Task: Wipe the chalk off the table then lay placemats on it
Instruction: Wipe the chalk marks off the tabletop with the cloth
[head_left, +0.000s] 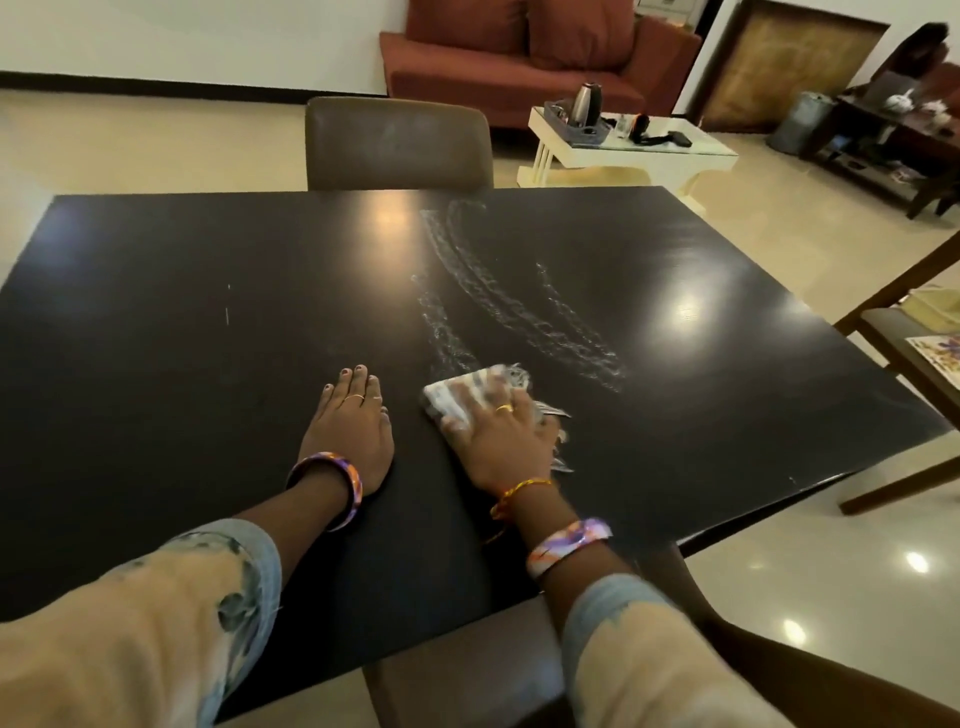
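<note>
Right hand (498, 431) presses a cloth (467, 400) flat at the near end of the chalk marks (519, 306). Left hand (350, 431), released, rests flat, bracing on the bench (182, 312). No placemats laid.

Warm, dimmish indoor light — ceiling lamps glare as bright spots on the glossy black bench (156, 322) and the floor (857, 587). Wide-angle bending at the edges; the cloth (467, 400) is motion-blurred.
</note>
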